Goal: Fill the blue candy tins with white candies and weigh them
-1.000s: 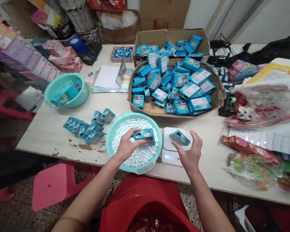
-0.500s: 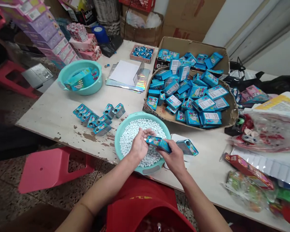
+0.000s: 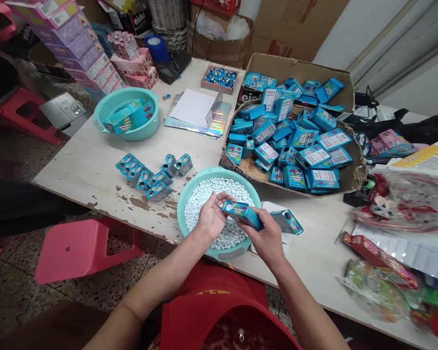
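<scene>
My right hand [image 3: 266, 238] grips a blue candy tin [image 3: 243, 214] tilted over a teal basin [image 3: 254, 193]. The tin's hole end points left, towards my left hand [image 3: 210, 219], which is palm up with its fingers spread and slightly curled. Small white candies [image 3: 200, 198] fill much of the basin beneath both hands. To the right, close to my right hand, another blue tin [image 3: 288, 222] rests on its side by a white sheet. Several more tins with round holes in their tops stand in a loose group [image 3: 144, 177] left of the basin.
A cardboard box [image 3: 257, 177] heaped with blue tins sits behind the basin. Further left are another teal basin [image 3: 146, 132], papers [image 3: 193, 108] and a tray of small blue-and-silver pieces [image 3: 219, 78]. Plastic-wrapped goods [image 3: 405, 199] crowd the right side. A pink stool [image 3: 69, 250] stands left.
The camera view has shifted slightly, so the table appears further right. My right hand still holds the tin at my left palm; a white candy seen at its hole end earlier no longer shows clearly.
</scene>
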The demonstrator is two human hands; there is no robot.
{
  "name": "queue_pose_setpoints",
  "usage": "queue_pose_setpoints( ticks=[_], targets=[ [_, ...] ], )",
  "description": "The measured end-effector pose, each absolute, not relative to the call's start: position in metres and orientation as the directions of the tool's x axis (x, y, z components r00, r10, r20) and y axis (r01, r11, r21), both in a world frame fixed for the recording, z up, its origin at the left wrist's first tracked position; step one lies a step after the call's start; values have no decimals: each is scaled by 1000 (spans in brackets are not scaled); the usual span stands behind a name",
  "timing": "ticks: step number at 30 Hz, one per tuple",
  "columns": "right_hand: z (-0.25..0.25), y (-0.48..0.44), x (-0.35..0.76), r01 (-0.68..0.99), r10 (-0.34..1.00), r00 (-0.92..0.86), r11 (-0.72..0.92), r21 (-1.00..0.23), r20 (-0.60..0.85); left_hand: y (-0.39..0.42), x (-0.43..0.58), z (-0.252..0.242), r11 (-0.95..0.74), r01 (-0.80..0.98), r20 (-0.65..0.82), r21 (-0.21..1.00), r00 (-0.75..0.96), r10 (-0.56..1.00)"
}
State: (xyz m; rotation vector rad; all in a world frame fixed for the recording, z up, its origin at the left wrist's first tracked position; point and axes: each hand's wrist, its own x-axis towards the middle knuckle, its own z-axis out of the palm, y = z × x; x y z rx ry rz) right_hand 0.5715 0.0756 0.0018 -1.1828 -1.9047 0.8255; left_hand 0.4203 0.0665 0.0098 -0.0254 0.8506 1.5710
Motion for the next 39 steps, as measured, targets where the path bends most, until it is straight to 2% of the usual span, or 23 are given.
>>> queue_pose_setpoints(
  ticks=[6, 9, 16, 22, 25, 27, 29, 31, 33, 36, 37, 39],
  targets=[
    [-12, 76, 572, 465, 935, -287, 325, -824, 208, 71, 425, 4, 95, -869, -552, 485, -221, 804],
    [-18, 77, 572, 441, 942, -283, 297, -847, 183, 70, 423, 0, 69, -864, -512, 498, -230, 828],
    [-18, 78, 572, 411, 956, -260, 239, -880, 138, 66, 416, -3, 84, -770, -393, 632, -225, 892],
    [-20, 78, 567, 387, 967, -242, 174, -905, 83, 69, 415, -10, 68, -722, -375, 689, -274, 886],
    [-20, 76, 569, 310, 972, -233, 85, -947, 11, 70, 412, -15, 61, -680, -383, 730, -333, 862],
    [-22, 75, 573, 189, 971, -232, -9, -982, -54, 70, 405, -18, 142, -553, -378, 821, -339, 862],
    [-25, 75, 577, 53, 974, -200, -101, -994, -109, 68, 395, -15, 252, -270, -336, 929, -336, 880],
    [-29, 77, 578, -23, 980, -147, -139, -990, -134, 65, 386, -4, 259, 60, -235, 964, -267, 935],
    [-33, 80, 572, -35, 982, -153, -120, -992, -113, 62, 382, 15, 105, 296, -85, 949, -79, 993],
    [-34, 82, 555, -39, 959, -281, -48, -998, -35, 62, 383, 43, -178, 467, 63, 866, 252, 966],
    [-33, 83, 550, -40, 956, -294, -17, -999, -4, 63, 382, 50, -220, 506, 73, 834, 294, 953],
    [-30, 83, 544, -16, 969, -242, 48, -999, 51, 70, 376, 59, -214, 569, 82, 794, 248, 965]
  ],
)
